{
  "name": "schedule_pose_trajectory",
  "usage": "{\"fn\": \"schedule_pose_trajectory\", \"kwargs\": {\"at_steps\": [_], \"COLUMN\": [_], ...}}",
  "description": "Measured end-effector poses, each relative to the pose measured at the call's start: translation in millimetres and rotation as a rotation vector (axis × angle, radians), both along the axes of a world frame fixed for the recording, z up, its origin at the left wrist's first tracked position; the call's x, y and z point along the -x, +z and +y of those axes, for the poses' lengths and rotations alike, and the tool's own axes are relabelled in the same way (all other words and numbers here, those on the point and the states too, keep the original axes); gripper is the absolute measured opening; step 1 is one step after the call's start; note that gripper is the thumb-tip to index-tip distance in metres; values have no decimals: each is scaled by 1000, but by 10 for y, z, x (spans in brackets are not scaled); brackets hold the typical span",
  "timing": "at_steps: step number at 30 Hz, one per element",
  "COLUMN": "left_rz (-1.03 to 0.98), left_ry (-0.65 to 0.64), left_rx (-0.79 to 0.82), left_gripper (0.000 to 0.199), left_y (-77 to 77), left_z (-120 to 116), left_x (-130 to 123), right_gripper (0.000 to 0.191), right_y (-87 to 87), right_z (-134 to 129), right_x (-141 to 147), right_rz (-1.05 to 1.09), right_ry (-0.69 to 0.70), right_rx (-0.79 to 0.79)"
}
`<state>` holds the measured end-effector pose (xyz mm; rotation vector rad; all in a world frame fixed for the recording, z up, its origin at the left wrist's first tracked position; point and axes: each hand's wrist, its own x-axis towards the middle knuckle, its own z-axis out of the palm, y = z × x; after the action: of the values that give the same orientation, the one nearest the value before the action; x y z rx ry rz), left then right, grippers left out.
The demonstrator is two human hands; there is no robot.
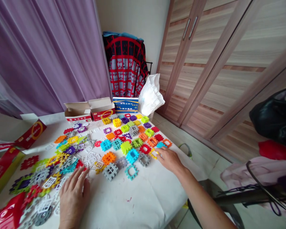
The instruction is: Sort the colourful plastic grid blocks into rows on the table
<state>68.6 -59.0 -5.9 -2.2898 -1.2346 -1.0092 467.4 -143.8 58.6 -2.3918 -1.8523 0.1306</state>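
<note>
My right hand reaches to the right edge of the table, its fingertips closed on a yellow interlocking building block. Next to it lie a blue block, a red block and a grey block. My left hand rests palm down at the near side of the loose pile, fingers stretched out, holding nothing. Around its fingertips are a red piece and white lattice window pieces. Assembled cube-like blocks, such as an orange one and a grey one, stand between my hands.
Opened cardboard boxes and a blue box line the table's back edge. A white bag stands beside them. Red packaging and a large open box are at left. Wooden wardrobe doors rise at right.
</note>
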Motion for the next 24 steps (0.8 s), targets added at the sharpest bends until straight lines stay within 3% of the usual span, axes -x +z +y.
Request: {"fn": "schedule_pose_trajectory", "kwargs": {"at_steps": [3, 7, 11, 16, 21, 24], "left_rz": [44, 60, 51, 52, 54, 48], "left_ry": [-12, -7, 0, 12, 45, 56], "left_rx": [-32, -29, -4, 5, 15, 15], "left_gripper": [27, 31, 34, 33, 31, 31], "left_y": [38, 53, 40, 49, 72, 74], "left_z": [-23, -53, -92, -139, -162, -163], "left_x": [-34, -51, -53, -60, -75, -81], "right_gripper": [27, 20, 17, 19, 58, 57], "right_y": [-178, -283, -267, -213, -278, -300], "right_z": [-106, -114, -103, -78, -4, 42], "right_x": [44, 102, 100, 256, 599, 715], "right_rz": [-2, 10, 36, 96, 69, 33], "right_ry": [21, 2, 25, 99, 76, 20], "right_rx": [5, -23, -65, -230, -214, -147]}}
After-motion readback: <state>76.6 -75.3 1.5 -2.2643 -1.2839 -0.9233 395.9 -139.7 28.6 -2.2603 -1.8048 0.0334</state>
